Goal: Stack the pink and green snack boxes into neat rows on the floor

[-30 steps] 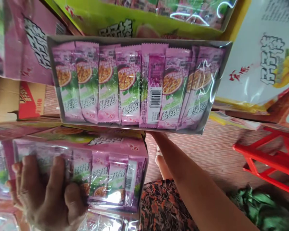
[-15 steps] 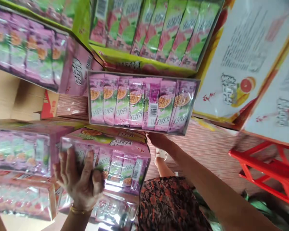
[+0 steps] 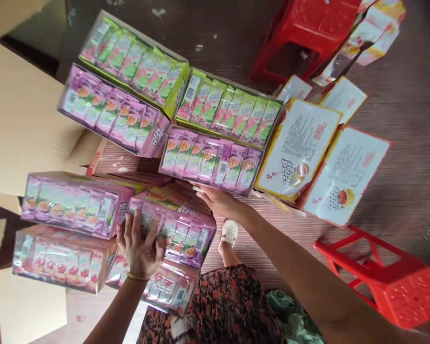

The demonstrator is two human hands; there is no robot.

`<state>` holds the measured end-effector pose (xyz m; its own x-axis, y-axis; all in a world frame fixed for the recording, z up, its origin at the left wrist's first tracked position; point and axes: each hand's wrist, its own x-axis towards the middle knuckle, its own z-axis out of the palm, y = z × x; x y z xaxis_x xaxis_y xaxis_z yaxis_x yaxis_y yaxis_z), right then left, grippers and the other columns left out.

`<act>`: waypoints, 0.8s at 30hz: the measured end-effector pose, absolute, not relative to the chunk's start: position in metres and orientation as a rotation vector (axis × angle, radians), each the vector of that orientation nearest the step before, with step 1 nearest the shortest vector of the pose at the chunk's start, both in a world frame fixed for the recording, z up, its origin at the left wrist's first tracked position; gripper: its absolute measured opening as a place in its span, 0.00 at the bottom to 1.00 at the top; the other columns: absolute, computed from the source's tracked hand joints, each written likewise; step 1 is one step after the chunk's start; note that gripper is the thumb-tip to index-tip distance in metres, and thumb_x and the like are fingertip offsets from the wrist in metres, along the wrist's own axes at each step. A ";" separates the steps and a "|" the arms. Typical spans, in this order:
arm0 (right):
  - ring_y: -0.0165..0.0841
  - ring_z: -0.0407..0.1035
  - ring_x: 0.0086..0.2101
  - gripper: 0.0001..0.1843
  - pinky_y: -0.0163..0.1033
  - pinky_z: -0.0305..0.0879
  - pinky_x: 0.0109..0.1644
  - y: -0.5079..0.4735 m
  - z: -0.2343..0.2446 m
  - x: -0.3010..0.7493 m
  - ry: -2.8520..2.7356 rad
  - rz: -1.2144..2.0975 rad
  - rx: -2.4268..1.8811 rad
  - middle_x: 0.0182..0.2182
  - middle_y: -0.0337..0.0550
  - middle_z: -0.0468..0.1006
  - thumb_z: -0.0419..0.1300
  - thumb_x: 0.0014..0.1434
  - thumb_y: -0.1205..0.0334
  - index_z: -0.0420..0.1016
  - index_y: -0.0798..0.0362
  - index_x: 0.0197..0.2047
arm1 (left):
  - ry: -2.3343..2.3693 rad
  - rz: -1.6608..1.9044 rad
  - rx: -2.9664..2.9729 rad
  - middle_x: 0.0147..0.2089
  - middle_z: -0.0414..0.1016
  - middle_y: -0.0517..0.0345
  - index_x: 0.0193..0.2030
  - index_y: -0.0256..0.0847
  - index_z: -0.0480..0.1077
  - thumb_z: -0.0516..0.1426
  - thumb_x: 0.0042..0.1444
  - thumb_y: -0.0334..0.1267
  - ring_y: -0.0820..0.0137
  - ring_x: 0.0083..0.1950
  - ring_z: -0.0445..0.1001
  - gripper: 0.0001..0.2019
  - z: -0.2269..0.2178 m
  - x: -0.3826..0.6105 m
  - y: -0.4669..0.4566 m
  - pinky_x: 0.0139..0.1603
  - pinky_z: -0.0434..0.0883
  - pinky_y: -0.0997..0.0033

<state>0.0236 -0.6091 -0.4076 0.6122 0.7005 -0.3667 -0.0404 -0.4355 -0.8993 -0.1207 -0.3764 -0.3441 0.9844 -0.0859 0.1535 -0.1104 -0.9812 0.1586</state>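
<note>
My left hand [image 3: 141, 246], a bangle at its wrist, lies with spread fingers against the clear front of a purple box of passion-fruit packets [image 3: 184, 236]. That box sits on a pink box of packets [image 3: 168, 289]. My right hand [image 3: 220, 200] reaches into the gap behind the purple box, fingers stretched out beside its far side; some fingertips are hard to make out. Just beyond the right hand is another purple box [image 3: 209, 165], touching a green box of packets [image 3: 229, 107]. To the left stands a further purple box [image 3: 71, 205] over a pink one [image 3: 57, 258].
White-and-yellow cartons [image 3: 297, 148] stand at the right of the boxes. One red stool [image 3: 408, 286] is at lower right, another red stool [image 3: 308, 28] at the top. Open cardboard cartons [image 3: 28, 110] line the left. A green bag [image 3: 286, 310] lies by the patterned garment.
The view has drawn back and shifted, showing more floor, cartons and the upper stool. My left hand stays on the purple box's front; more of my right hand now shows beside the gap.
</note>
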 end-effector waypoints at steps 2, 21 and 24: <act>0.37 0.65 0.56 0.25 0.44 0.64 0.59 -0.605 -0.409 0.039 -0.490 0.870 -1.854 0.57 0.45 0.70 0.44 0.70 0.58 0.54 0.47 0.69 | -0.146 0.221 2.960 0.73 0.48 0.53 0.68 0.55 0.57 0.51 0.59 0.43 0.50 0.72 0.48 0.29 -0.345 -0.122 -0.376 0.67 0.46 0.41; 0.32 0.69 0.34 0.18 0.35 0.60 0.36 -0.591 -0.409 0.026 -0.543 1.201 -2.000 0.36 0.45 0.76 0.44 0.70 0.52 0.68 0.53 0.50 | -0.106 0.231 2.955 0.73 0.48 0.56 0.67 0.56 0.58 0.52 0.59 0.43 0.52 0.72 0.49 0.28 -0.344 -0.127 -0.378 0.69 0.45 0.44; 0.29 0.64 0.25 0.25 0.36 0.57 0.31 -0.574 -0.393 0.042 -0.609 1.281 -1.937 0.28 0.43 0.73 0.37 0.71 0.47 0.69 0.53 0.43 | -0.105 0.224 2.959 0.73 0.47 0.57 0.68 0.56 0.58 0.52 0.59 0.44 0.52 0.72 0.49 0.28 -0.345 -0.126 -0.378 0.69 0.44 0.44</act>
<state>0.0424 -0.5742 -0.3933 0.3931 0.7158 -0.5772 -0.0045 -0.6262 -0.7796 -0.1256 -0.3776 -0.3446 0.9862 -0.0571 0.1555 -0.0830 -0.9826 0.1659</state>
